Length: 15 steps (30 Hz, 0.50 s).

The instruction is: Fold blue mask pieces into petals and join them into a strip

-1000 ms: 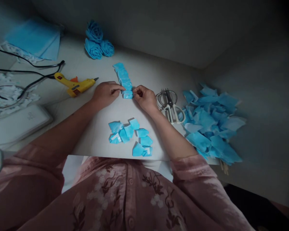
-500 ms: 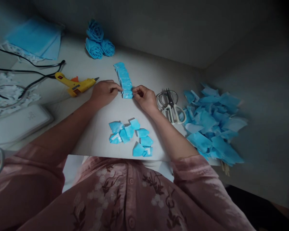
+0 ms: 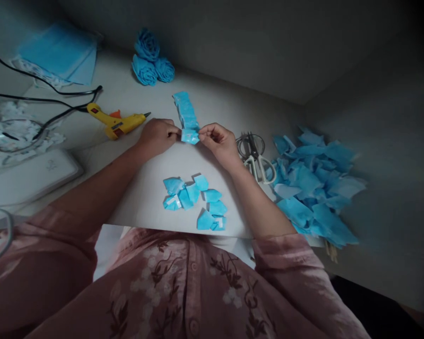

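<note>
A strip of overlapping blue fabric pieces (image 3: 186,112) runs away from me along the table, its surface shiny in places. My left hand (image 3: 159,135) has its fingers curled closed at the left edge of the strip's near end. At the right edge, my right hand (image 3: 219,143) pinches the same end between thumb and fingertips. That near end looks slightly lifted and bent. Closer to me lie several small folded blue pieces (image 3: 192,194) in a loose group, some showing white patches.
Left of my left hand lies a yellow glue gun (image 3: 125,124) with a black cable. Scissors (image 3: 259,162) lie beyond my right wrist, beside a blue fabric heap (image 3: 311,183). Blue fabric roses (image 3: 146,69) and face masks (image 3: 61,54) sit at the back; a white case (image 3: 31,176) is left.
The strip's near end has been bent up and tilted between my hands. My left fingers have curled in more. The whole view has shifted slightly, so things appear further right.
</note>
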Tool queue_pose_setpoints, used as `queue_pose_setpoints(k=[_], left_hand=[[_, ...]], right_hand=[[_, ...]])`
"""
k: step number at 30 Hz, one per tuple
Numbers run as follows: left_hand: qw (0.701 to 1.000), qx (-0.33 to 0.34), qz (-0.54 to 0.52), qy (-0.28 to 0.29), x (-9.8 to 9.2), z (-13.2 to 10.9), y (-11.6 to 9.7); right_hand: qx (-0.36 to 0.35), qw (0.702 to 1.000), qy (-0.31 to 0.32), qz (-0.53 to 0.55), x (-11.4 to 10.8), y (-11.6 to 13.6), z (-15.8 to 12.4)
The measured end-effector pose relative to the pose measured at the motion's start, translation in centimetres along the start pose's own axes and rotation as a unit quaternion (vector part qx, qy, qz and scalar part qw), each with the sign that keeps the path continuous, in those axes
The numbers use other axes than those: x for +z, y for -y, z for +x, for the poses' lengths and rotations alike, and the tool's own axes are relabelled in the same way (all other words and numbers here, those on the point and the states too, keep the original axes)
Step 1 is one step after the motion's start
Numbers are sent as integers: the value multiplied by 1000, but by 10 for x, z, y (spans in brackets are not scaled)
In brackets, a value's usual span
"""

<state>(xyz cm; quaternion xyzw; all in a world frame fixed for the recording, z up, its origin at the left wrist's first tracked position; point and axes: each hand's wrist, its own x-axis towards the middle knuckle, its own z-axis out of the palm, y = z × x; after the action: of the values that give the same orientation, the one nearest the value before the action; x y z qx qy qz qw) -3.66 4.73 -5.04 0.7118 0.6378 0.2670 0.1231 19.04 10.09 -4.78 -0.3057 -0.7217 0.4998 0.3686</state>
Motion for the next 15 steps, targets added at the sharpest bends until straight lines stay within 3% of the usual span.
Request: queue_pose_setpoints(k=[7, 15], left_hand=[[1000, 3, 11, -14, 1, -1, 0], [1000, -2, 10, -18, 3, -1, 3]], right_hand=[[41, 998, -25, -44, 4, -15, 4], [50, 989, -32, -138, 5, -8, 2]])
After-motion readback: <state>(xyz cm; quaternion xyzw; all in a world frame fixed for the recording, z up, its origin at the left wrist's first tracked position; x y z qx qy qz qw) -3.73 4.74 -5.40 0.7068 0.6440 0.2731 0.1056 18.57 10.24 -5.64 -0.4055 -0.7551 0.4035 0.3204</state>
